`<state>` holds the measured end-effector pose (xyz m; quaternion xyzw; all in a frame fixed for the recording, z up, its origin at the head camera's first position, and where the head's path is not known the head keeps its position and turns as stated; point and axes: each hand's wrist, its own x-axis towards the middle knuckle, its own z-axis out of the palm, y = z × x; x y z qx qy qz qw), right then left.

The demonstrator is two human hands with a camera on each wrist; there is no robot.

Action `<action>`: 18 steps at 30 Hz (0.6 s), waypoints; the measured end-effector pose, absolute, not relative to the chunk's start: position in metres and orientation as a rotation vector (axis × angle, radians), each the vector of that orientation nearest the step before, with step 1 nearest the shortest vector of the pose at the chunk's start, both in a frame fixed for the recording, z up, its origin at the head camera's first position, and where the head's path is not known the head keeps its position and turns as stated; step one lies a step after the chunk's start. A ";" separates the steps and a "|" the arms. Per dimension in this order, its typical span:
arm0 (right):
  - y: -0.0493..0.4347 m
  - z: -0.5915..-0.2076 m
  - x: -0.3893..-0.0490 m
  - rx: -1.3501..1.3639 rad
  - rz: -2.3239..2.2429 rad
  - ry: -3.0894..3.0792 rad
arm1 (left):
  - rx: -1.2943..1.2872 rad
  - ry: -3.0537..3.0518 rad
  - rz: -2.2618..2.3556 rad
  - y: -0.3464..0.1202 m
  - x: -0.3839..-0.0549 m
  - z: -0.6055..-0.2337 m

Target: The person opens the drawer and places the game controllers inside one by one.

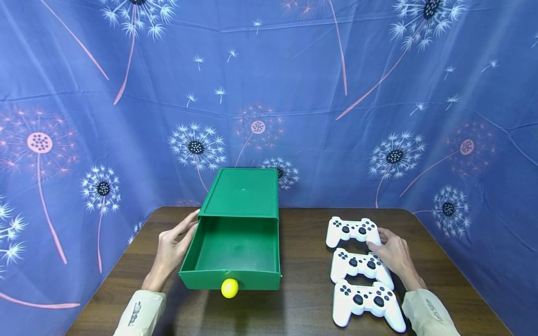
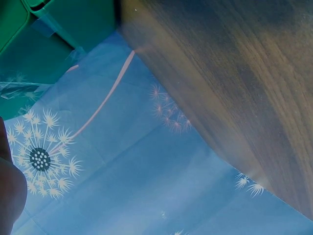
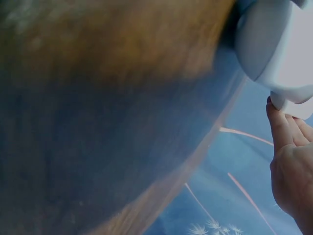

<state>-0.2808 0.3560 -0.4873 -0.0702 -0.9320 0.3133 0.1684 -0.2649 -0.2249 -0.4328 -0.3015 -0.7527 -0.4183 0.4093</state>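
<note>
A green box with its drawer pulled out stands left of centre on the table. The drawer's front carries a round yellow knob, and nothing lies inside. My left hand touches the box's left side with extended fingers, near where the drawer emerges. On the right, three white game controllers lie in a column: a far one, a middle one and a near one. My right hand grips the far controller by its right handle, thumb on the near side.
The dark wooden table has cut-off far corners. Close behind it hangs a blue cloth with a dandelion print, which also runs along both sides. The box's back end reaches the table's far edge.
</note>
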 end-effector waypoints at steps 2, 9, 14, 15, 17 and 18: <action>0.356 -0.487 -0.279 -0.199 0.892 -2.641 | -0.754 -1.910 -1.059 -0.224 -0.264 -0.432; 0.355 -0.485 -0.272 -0.186 0.903 -2.596 | -0.755 -1.912 -1.057 -0.224 -0.263 -0.431; 0.352 -0.481 -0.266 -0.217 0.904 -2.573 | -0.768 -1.876 -1.056 -0.223 -0.263 -0.430; 0.351 -0.480 -0.264 -0.226 0.903 -2.569 | -0.771 -1.871 -1.057 -0.223 -0.263 -0.430; 0.350 -0.478 -0.261 -0.235 0.903 -2.560 | -0.769 -1.872 -1.062 -0.222 -0.263 -0.430; 0.350 -0.478 -0.259 -0.236 0.903 -2.554 | -0.765 -1.881 -1.067 -0.222 -0.263 -0.430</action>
